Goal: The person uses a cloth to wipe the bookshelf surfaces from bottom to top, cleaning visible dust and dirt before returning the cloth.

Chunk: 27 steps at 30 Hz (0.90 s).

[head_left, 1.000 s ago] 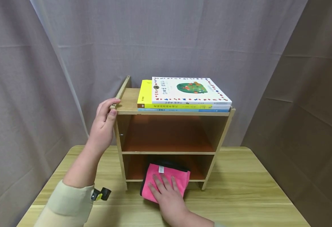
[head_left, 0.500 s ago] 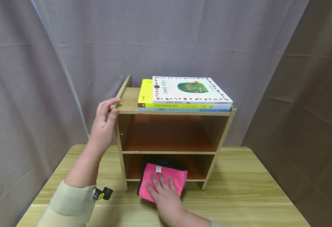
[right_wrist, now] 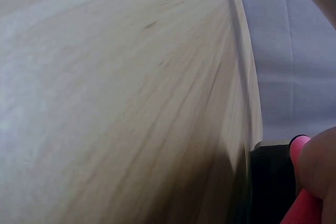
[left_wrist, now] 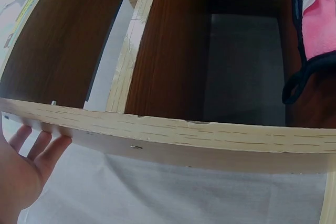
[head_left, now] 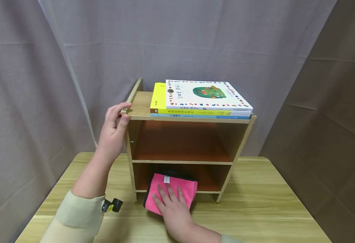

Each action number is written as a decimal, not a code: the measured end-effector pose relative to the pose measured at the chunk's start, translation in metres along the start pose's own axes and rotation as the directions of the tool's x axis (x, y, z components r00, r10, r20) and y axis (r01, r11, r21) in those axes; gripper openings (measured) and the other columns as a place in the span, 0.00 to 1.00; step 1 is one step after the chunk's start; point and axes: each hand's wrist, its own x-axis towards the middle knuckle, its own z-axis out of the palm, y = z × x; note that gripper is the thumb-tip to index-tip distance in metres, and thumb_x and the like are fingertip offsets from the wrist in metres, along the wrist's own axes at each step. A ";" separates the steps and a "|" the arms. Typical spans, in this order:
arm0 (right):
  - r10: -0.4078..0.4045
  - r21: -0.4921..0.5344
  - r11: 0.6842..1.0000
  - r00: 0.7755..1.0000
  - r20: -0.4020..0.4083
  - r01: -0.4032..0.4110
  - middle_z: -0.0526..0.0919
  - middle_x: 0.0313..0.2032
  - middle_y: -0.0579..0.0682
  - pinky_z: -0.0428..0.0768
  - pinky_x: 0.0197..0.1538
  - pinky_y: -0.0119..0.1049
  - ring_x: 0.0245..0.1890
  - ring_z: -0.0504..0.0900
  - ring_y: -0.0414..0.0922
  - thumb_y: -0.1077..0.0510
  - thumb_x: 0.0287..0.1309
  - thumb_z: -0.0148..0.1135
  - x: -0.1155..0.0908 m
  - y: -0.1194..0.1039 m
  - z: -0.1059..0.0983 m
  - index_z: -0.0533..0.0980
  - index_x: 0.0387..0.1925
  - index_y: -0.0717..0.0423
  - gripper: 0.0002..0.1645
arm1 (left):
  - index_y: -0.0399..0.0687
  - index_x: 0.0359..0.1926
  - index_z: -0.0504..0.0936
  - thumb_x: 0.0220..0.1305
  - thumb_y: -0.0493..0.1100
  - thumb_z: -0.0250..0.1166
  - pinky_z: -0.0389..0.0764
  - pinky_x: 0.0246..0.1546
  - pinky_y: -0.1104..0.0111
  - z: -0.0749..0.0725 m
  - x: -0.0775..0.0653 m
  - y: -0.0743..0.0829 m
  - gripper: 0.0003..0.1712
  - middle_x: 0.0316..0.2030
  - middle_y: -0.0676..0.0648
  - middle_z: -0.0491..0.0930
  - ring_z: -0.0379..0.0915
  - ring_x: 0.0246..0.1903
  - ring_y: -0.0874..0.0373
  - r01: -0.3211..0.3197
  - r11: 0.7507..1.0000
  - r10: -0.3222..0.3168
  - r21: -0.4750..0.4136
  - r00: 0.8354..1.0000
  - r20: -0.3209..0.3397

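Note:
A small wooden bookshelf (head_left: 182, 162) stands upright on the table, its open front facing me. My left hand (head_left: 112, 135) grips the upper left corner of the bookshelf; the thumb lies on the front edge. In the left wrist view, that hand's fingers (left_wrist: 50, 150) touch the outside of the side panel. My right hand (head_left: 177, 216) lies with spread, straight fingers on a folded pink cloth (head_left: 172, 180) with black edging and a white tag. The cloth covers part of the bottom shelf's front edge and reaches into the lower compartment. My right thumb is hidden in the head view.
Several stacked books (head_left: 209, 96) lie on top of the bookshelf, a white-covered one uppermost. A grey curtain (head_left: 195, 40) hangs behind, and a brown one (head_left: 329, 111) on the right. The wood-grain table (head_left: 262, 202) extends on both sides of the bookshelf.
My right hand and the pink cloth have slid left along the bottom shelf's front edge. The left hand keeps its hold on the corner. The head view has shifted slightly.

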 end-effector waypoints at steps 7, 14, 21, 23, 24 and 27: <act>-0.010 -0.024 1.000 1.000 0.007 0.010 0.62 0.72 0.51 0.62 0.67 0.60 0.71 0.61 0.54 0.63 0.60 0.62 0.005 -0.004 0.000 0.68 0.70 0.39 0.38 | 0.56 0.65 0.73 0.77 0.48 0.51 0.66 0.49 0.65 0.001 0.001 -0.002 0.20 0.61 0.52 0.66 0.62 0.54 0.61 -0.001 1.000 0.001 0.015 1.000 0.000; -0.014 -0.035 0.999 0.999 0.037 0.016 0.62 0.72 0.50 0.63 0.67 0.59 0.70 0.61 0.53 0.62 0.61 0.63 0.010 -0.008 -0.004 0.67 0.70 0.37 0.38 | 0.56 0.65 0.73 0.77 0.48 0.52 0.66 0.48 0.67 0.001 0.000 -0.002 0.19 0.60 0.51 0.66 0.62 0.53 0.62 -0.005 1.000 0.005 0.016 1.000 -0.010; -0.008 -0.045 0.999 0.998 0.062 0.011 0.62 0.72 0.48 0.62 0.67 0.58 0.71 0.61 0.52 0.62 0.62 0.61 0.015 -0.013 -0.005 0.67 0.71 0.35 0.37 | 0.55 0.65 0.73 0.77 0.47 0.52 0.66 0.49 0.66 0.001 0.001 -0.003 0.19 0.60 0.50 0.66 0.62 0.54 0.61 -0.016 1.000 0.016 0.014 1.000 -0.012; -0.008 -0.045 0.999 0.998 0.061 0.011 0.62 0.72 0.48 0.62 0.67 0.58 0.71 0.61 0.52 0.62 0.61 0.61 0.017 -0.015 -0.006 0.67 0.70 0.35 0.37 | 0.56 0.65 0.73 0.77 0.47 0.52 0.66 0.49 0.66 0.001 0.001 -0.004 0.19 0.60 0.51 0.66 0.62 0.54 0.61 -0.016 1.000 0.016 0.013 1.000 -0.012; -0.009 -0.045 0.999 0.998 0.058 0.011 0.63 0.72 0.48 0.62 0.67 0.58 0.71 0.62 0.52 0.62 0.61 0.61 0.018 -0.015 -0.006 0.68 0.70 0.35 0.37 | 0.56 0.65 0.73 0.77 0.48 0.52 0.66 0.49 0.66 0.001 0.001 -0.004 0.19 0.60 0.51 0.66 0.62 0.54 0.61 -0.013 1.000 0.013 0.013 1.000 -0.012; -0.014 -0.047 0.999 0.999 0.049 0.016 0.63 0.71 0.48 0.63 0.67 0.59 0.70 0.62 0.52 0.62 0.60 0.61 0.020 -0.017 -0.006 0.68 0.69 0.35 0.37 | 0.57 0.65 0.73 0.77 0.48 0.52 0.66 0.49 0.66 0.001 0.001 -0.004 0.20 0.60 0.51 0.66 0.62 0.54 0.61 -0.005 1.000 0.005 0.016 1.000 -0.012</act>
